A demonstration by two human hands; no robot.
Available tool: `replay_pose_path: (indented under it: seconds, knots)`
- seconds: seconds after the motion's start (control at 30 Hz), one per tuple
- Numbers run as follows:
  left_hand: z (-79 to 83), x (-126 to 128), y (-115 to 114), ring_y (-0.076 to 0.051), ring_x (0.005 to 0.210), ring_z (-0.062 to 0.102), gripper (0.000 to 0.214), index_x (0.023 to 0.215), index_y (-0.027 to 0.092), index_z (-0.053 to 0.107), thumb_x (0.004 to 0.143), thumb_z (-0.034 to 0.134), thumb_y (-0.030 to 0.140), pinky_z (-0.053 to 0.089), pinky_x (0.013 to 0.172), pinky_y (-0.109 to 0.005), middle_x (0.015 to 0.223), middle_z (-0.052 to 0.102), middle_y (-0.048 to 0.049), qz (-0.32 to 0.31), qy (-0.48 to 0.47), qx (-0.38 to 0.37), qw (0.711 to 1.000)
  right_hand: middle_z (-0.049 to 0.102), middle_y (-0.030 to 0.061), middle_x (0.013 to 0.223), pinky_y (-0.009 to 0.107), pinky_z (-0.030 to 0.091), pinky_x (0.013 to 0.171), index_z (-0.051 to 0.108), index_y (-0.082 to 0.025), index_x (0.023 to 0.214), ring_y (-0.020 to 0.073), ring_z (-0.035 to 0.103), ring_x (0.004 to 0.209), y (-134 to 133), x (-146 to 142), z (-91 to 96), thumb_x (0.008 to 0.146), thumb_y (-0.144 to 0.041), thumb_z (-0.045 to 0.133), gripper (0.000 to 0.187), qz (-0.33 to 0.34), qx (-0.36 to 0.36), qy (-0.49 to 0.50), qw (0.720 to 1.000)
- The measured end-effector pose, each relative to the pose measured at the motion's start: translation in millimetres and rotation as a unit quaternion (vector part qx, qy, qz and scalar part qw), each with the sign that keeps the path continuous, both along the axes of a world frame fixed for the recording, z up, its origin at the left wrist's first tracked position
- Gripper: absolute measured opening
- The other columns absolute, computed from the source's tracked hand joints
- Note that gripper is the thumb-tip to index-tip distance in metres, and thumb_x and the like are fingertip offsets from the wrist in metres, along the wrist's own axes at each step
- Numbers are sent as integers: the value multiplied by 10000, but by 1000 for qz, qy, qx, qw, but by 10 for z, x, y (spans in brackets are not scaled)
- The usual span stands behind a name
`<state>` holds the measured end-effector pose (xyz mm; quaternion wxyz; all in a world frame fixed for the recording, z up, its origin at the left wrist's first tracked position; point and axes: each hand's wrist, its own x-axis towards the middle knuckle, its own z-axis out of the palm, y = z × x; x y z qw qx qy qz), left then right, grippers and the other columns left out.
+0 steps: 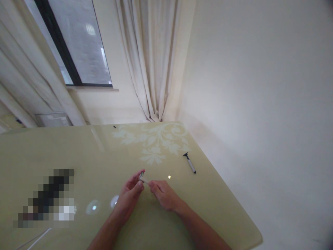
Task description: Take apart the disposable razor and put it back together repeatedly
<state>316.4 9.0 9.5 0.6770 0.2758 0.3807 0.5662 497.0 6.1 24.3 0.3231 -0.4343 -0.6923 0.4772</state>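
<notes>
Between my hands is a small razor (144, 180) with a pale handle and a narrow head. My left hand (132, 189) pinches the head end between thumb and fingers. The fingers of my right hand (162, 194) are closed round the handle's other end, hiding part of it. Both hands are just above the glossy table (145, 222). Off to the right lies a second razor (191, 165), with a black head and a grey handle, touched by neither hand.
Near the table's back edge lies a small black piece (114, 126). A blurred-out dark object (49, 194) is at the left, with a white cable (39, 238) below it. A wall (247, 121) borders the table's right side; curtains (156, 62) hang behind.
</notes>
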Motion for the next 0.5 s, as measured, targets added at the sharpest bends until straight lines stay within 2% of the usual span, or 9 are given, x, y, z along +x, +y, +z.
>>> replay_pose_path:
  seconds: [0.07,0.1,0.13,0.23,0.3,0.37,0.43,0.5]
  knots:
    - [-10,4,0,-84,629,536,579,1123,240,837,591,1006,394,473,629,-193,775,686,0,2,-10,2,1000,352,-47,598,268,271,523,375,-236,673,123,307,543,3,9,-10,998,-812,276,669,55,-63,36,996]
    - [-18,8,1,-83,627,532,588,1131,239,835,591,1006,395,472,626,-193,777,688,-4,1,-12,5,1000,342,-49,593,269,268,520,365,-238,670,122,300,536,10,13,-16,997,-815,266,671,58,-73,41,995]
    - [-27,12,2,-86,635,535,585,1133,238,835,595,1005,392,480,634,-198,805,704,-17,1,-11,8,1000,351,-44,598,272,271,532,373,-236,669,126,314,546,19,14,-21,1003,-809,260,673,39,-60,35,997]
    - [-49,21,10,-103,676,556,539,1086,231,850,596,1004,395,519,689,-235,971,760,-72,3,-1,10,1000,438,-13,657,288,288,605,469,-212,703,149,401,632,36,4,-30,1034,-756,268,668,-76,47,-33,995]
    - [-48,19,12,-104,684,560,526,1058,235,856,582,1010,398,525,699,-238,987,764,-70,5,-1,1,1000,463,-10,680,291,289,625,497,-206,730,153,422,656,29,-3,-32,1048,-730,272,653,-98,78,-61,990]
    - [-37,11,11,-93,667,548,542,1066,246,853,572,1015,400,507,672,-212,901,743,-36,5,-6,-4,1000,434,-23,663,283,281,609,464,-210,714,141,398,633,13,-1,-30,1052,-720,280,639,-51,58,-48,996]
    - [-23,4,8,-83,652,536,554,1094,256,846,585,1010,401,488,652,-191,820,707,-6,3,-12,-1,1000,393,-37,634,274,271,575,417,-218,695,130,361,593,4,9,-26,1047,-729,281,635,15,7,-10,1000]
    - [-13,2,5,-81,647,530,555,1116,262,840,602,1003,397,483,648,-188,816,703,-3,-1,-15,7,1000,367,-43,619,275,259,553,392,-225,687,127,333,570,10,20,-19,1039,-746,273,640,32,-26,11,999]
